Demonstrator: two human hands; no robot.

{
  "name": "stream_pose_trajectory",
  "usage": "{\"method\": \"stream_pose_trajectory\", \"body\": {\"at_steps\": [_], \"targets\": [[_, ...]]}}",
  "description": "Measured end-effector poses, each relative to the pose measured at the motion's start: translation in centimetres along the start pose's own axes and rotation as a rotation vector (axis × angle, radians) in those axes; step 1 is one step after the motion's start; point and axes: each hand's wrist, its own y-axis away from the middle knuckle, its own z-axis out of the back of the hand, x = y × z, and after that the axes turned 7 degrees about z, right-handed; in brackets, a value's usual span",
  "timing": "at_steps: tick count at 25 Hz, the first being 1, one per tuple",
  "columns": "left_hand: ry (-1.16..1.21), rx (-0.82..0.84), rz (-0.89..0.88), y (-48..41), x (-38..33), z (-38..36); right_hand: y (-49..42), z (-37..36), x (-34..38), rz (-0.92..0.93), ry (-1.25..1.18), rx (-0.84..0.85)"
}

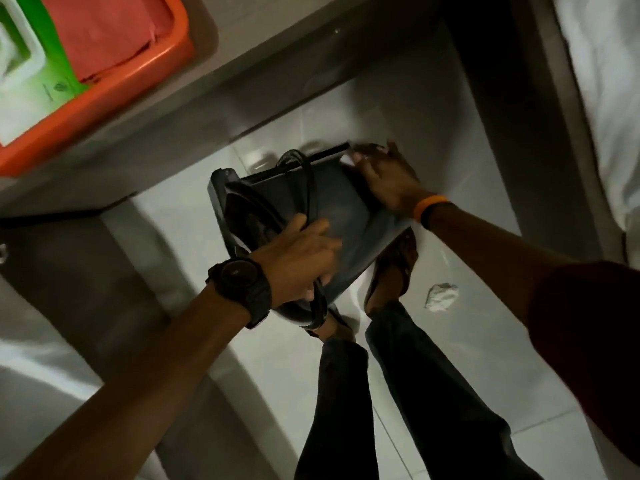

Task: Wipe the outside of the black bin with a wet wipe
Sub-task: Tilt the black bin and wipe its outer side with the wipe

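Observation:
The black bin is tipped on its side above the white tiled floor, its rim and thin black handle toward the left. My left hand grips the rim and handle at the bin's near-left edge. My right hand presses flat against the bin's far-right side. A bit of white wet wipe shows under its fingertips; most of the wipe is hidden by the hand.
A crumpled white wipe lies on the floor tiles to the right of my sandalled foot. An orange tray with a green wipe pack sits on the grey table above. White bedding is at right.

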Motion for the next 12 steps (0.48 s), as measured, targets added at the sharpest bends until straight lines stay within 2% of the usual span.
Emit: {"method": "stream_pose_trajectory", "body": {"at_steps": [1, 2, 5, 6, 7, 8, 10, 11, 12], "targets": [[-0.037, -0.008, -0.011, -0.1, -0.4, 0.0, -1.0, 0.4, -0.1, -0.084, 0.016, 0.054], [-0.068, -0.015, -0.023, -0.2, -0.8, 0.2, -1.3, 0.2, 1.0, -0.032, 0.028, 0.069], [-0.063, -0.01, -0.019, -0.6, -1.3, 0.6, 2.0, -1.5, 5.3, 0.433, -0.149, 0.057], [-0.029, -0.004, -0.004, -0.6, -1.2, 0.7, 3.0, -2.1, 5.1, 0.543, -0.16, 0.053], [-0.002, -0.001, 0.007, -0.6, -1.1, 0.7, 3.3, -2.0, 4.2, 0.566, -0.129, 0.037], [0.011, 0.001, 0.01, -0.5, -1.0, 0.6, 3.0, -1.7, 2.8, 0.479, -0.09, 0.02], [0.03, 0.003, 0.0, -0.5, -0.9, 0.3, 1.9, -0.5, -0.8, 0.068, -0.107, -0.041], [0.036, -0.001, -0.005, -0.4, -0.9, 0.0, 1.9, -0.1, -1.9, -0.067, -0.141, -0.057], [0.041, -0.009, -0.013, -0.4, -0.9, -0.2, 2.4, -0.2, -1.7, -0.049, -0.142, -0.079]]}}
